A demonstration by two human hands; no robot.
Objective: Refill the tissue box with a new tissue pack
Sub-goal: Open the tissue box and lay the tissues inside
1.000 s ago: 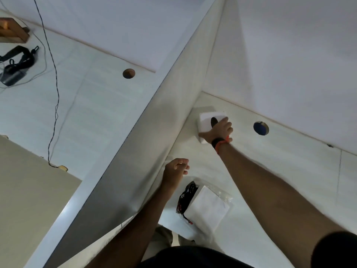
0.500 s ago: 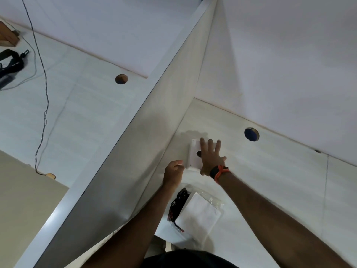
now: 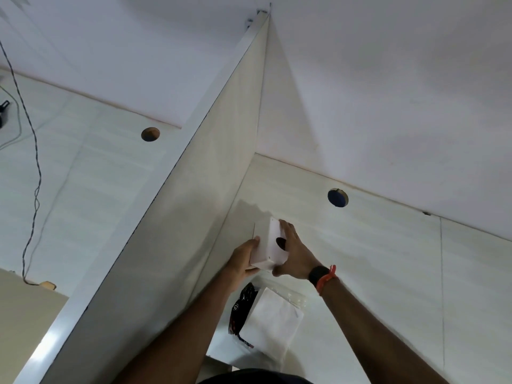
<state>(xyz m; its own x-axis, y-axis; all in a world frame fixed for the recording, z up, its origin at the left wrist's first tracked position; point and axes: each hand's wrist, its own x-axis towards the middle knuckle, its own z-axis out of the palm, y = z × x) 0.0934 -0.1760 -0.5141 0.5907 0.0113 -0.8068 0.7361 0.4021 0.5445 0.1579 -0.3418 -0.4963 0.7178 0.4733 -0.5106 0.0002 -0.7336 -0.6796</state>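
In the head view, we hold the small white cube-shaped tissue box [image 3: 268, 243] at the centre of the frame, tilted above the pale wood-grain desk [image 3: 388, 267], with our left hand [image 3: 242, 259] gripping its left side and our right hand [image 3: 295, 252] pressed flat on its slotted face. We judge the refill barely begun, since the new clear-plastic tissue pack [image 3: 273, 327] lies apparently unopened at lower centre. We cannot see inside the dark slot, and 1 black-and-red item beside the pack is unidentifiable.

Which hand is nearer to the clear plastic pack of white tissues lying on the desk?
Right, narrowly: the right hand grips the white tissue box just above the clear plastic pack of white tissues; the left hand holds the box's left side.
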